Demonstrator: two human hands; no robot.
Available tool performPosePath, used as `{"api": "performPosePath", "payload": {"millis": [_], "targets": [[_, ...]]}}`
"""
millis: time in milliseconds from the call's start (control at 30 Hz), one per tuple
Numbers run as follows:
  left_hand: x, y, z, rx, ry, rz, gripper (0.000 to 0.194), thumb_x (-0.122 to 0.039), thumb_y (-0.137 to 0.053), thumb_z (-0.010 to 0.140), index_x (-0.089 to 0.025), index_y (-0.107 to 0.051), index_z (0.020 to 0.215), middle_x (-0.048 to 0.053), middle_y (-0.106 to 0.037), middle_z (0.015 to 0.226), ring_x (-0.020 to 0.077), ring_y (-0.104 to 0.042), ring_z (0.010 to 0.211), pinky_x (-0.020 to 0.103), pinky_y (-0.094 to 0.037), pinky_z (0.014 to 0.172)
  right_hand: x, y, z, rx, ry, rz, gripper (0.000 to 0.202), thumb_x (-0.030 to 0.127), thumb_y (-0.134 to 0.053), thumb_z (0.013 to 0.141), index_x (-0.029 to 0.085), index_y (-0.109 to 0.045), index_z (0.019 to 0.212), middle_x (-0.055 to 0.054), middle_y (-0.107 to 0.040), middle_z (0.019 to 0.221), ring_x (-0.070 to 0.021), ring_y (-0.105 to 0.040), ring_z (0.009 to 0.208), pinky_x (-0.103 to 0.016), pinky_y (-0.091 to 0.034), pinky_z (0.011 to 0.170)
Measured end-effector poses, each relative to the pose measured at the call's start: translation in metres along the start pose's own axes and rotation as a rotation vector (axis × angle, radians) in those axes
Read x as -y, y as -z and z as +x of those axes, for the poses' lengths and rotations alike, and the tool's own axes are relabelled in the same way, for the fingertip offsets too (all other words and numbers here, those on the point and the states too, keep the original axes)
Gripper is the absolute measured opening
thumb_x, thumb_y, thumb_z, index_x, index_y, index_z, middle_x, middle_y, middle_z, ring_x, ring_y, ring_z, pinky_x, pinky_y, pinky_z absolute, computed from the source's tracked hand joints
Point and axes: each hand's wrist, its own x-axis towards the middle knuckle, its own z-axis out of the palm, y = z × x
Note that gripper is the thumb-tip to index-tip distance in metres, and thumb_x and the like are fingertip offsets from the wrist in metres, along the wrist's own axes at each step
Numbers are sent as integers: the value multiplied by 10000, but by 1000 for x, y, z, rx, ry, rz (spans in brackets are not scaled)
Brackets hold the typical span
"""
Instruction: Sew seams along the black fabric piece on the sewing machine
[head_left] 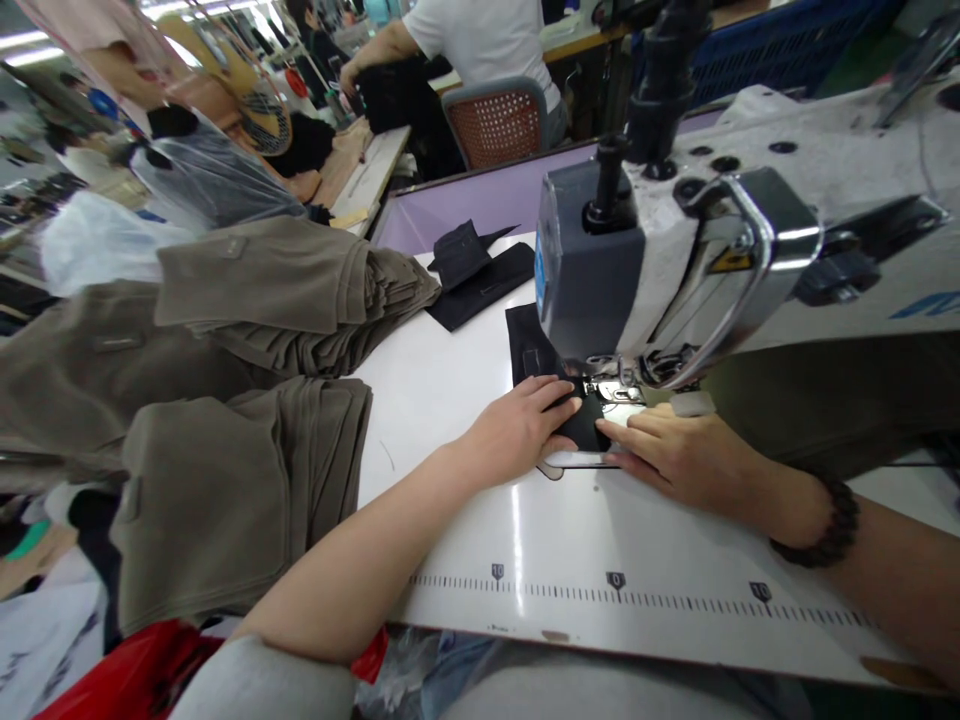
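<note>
A small black fabric piece lies on the white table under the head of a grey sewing machine. My left hand lies flat on the near end of that piece, fingers pointing toward the presser foot. From the right side my right hand presses its fingertips on the same fabric, just in front of the foot. A dark bead bracelet circles my right wrist. The needle itself is hidden behind the foot and my fingers.
Stacks of folded brown-grey garment pieces fill the table's left side. More black pieces lie at the back. A ruler scale is printed along the front edge. A person in a white shirt sits behind on a mesh chair.
</note>
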Motion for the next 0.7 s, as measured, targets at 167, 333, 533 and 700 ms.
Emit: {"api": "performPosePath", "payload": {"millis": [167,333,533,700], "targets": [[2,0,0,13,6,-14,471,-398,-475,843,-63,-509,1172,143,-494,1220,263,-422,1171,377,-374,996,0,1,-1,5,0,-3,246,285,-431,857,141,-610,945,-33,-634,693,-143,-552,583,-265,-330,516],[5,0,0,15,11,-36,461,-389,-493,837,-76,-511,1175,129,-491,1234,256,-421,1173,369,-382,991,0,1,-1,38,-10,10,236,278,-456,847,144,-605,972,-34,-641,728,-142,-564,612,-266,-339,537],[7,2,2,14,4,-17,436,-367,-491,845,-76,-512,1168,145,-492,1229,251,-439,1161,384,-391,978,0,0,0,29,-16,-21,274,309,-442,861,131,-605,990,-40,-638,724,-138,-550,594,-267,-320,519],[-4,3,-4,-10,-152,-18,273,-214,-400,896,-101,-574,1072,107,-573,1124,195,-506,1082,338,-414,962,1,0,-3,-11,94,11,301,330,-410,883,131,-629,935,-21,-579,608,-125,-508,547,-270,-300,518]]}}
